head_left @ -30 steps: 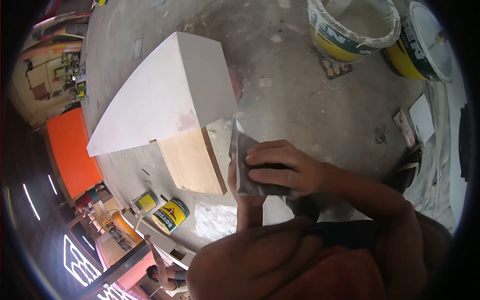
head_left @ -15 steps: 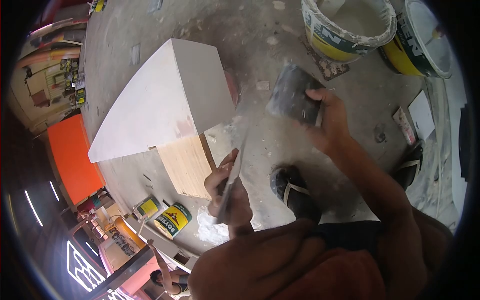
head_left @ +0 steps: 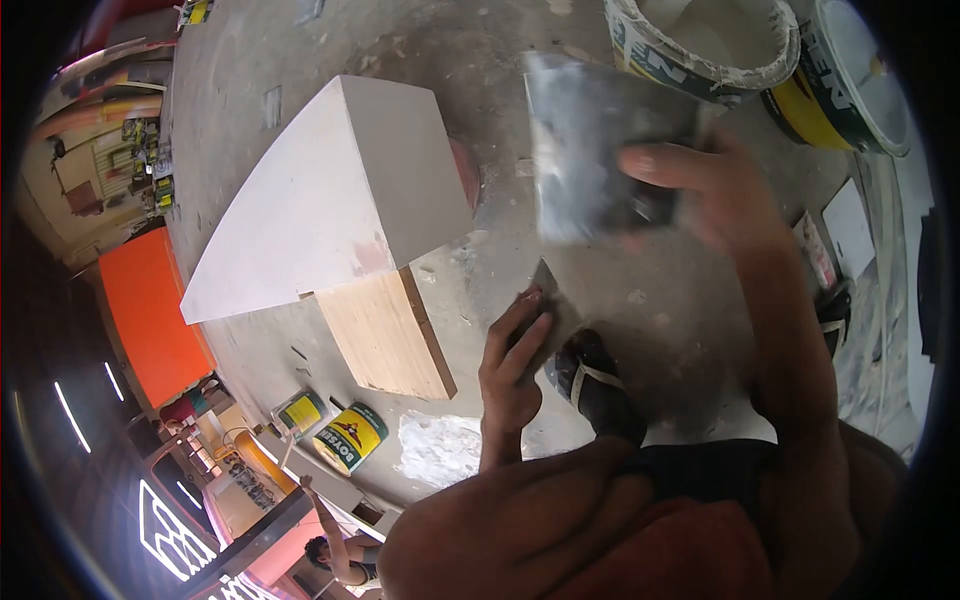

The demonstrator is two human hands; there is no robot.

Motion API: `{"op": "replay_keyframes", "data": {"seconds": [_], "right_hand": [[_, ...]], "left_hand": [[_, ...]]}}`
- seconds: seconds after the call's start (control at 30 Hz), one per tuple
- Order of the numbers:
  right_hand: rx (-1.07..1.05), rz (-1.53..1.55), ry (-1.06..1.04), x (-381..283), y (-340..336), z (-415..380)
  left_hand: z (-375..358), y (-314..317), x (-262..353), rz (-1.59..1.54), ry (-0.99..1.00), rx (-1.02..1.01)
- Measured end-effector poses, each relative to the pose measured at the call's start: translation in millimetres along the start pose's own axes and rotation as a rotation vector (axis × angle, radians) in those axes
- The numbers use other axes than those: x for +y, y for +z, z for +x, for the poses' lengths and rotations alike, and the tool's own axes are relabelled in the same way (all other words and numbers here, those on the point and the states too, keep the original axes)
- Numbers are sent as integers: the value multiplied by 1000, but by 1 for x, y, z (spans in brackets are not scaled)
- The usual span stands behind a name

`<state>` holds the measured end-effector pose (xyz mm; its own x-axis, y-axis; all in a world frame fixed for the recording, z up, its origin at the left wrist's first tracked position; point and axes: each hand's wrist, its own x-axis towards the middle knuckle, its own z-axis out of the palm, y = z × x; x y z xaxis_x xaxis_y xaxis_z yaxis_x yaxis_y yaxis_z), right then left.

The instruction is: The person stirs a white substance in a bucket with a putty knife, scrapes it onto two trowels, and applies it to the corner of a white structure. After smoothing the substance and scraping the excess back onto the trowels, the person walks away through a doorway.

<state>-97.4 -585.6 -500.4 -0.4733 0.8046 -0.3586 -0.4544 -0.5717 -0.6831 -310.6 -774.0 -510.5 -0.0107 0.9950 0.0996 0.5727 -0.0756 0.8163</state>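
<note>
Two hands hold scrapers: right hand [head_left: 720, 190] grips wide blade [head_left: 600, 150], left hand [head_left: 510, 370] small blade [head_left: 552, 310].

dusty grey concrete floor [head_left: 620, 260] is filling most of the view, speckled with dried white filler. a white-coated wedge-shaped panel [head_left: 330, 190] is sitting on a bare plywood block [head_left: 385, 335]. two putty buckets [head_left: 700, 45] are standing at the top, a second one [head_left: 840, 85] just beside it. two yellow paint cans [head_left: 345, 437] are lying near a white spill patch [head_left: 435, 447]. an orange board [head_left: 145, 300] is leaning at left, cluttered shelves [head_left: 110, 150] behind it. white strip lights [head_left: 165, 530] are glowing bottom left, another person [head_left: 335, 550] crouching near them.
</note>
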Motion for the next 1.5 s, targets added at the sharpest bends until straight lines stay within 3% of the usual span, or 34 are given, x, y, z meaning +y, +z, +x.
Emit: {"op": "replay_keyframes", "data": {"seconds": [0.07,0.1,0.2,0.4,0.47,0.63,0.7,0.8,0.83,0.9,1.0,1.1,1.2,1.27,1.3,1.37,1.5], "right_hand": [[-3,-583,49,10,7,34],[-32,-619,-47,24,10,51],[-60,-773,-328,65,22,100],[96,-729,-530,102,58,151],[110,-698,-594,111,65,166],[115,-623,-698,129,75,168],[228,-685,-824,139,79,156],[193,-698,-815,141,74,135],[194,-697,-814,138,70,135],[141,-686,-727,131,63,141],[142,-616,-751,120,68,163],[117,-645,-828,124,74,171],[161,-746,-794,139,75,157],[134,-771,-758,148,72,141],[108,-793,-725,152,70,132],[92,-809,-732,162,69,113],[-5,-794,-637,168,66,73]], "left_hand": [[-11,8,0,-170,-51,72],[-15,10,-2,-338,-97,146],[-30,15,-14,-342,-188,125],[-38,13,-20,-374,-234,121],[-42,12,-22,-485,-337,192],[-53,10,-26,-477,-436,230],[-57,12,-27,-459,-492,230],[-66,16,-36,-539,-552,362],[-67,15,-39,-232,-459,281],[-72,11,-40,78,-369,190],[-75,10,-40,-44,-574,97],[-88,14,-54,-377,-600,283],[-94,13,-55,-136,-497,199],[-88,16,-47,-914,-710,567],[-78,15,-43,-917,-709,565],[-61,11,-36,-1383,-660,586],[-75,5,-48,-1536,-746,479]]}}
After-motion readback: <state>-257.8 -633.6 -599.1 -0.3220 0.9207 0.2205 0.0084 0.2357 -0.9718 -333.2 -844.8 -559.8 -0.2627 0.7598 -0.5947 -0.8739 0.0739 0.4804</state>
